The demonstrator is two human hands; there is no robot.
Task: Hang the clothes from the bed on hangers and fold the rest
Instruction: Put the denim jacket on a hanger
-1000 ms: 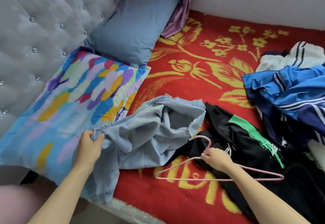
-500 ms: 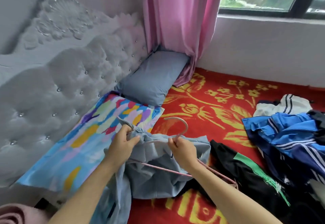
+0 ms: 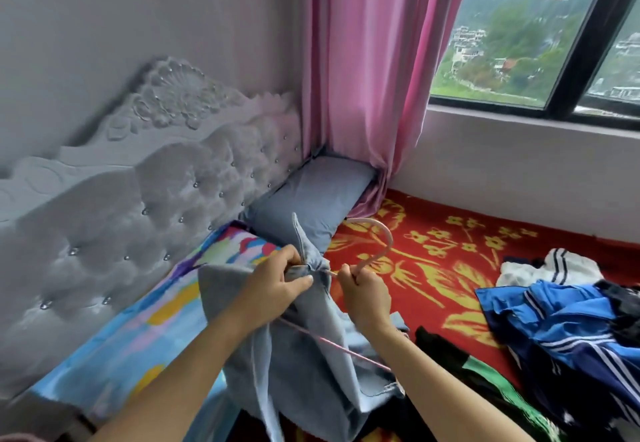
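My left hand [image 3: 277, 282] grip pinches the denim jacket [image 3: 304, 355] at the collar; right hand [image 3: 363, 289] grip curled tight round the pink hanger [image 3: 375, 245] neck, w/ the jacket draped over it, above the bed [image 3: 433, 268].

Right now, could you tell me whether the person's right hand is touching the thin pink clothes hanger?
Touching. The head view shows the right hand gripping the thin pink clothes hanger just below its hook.
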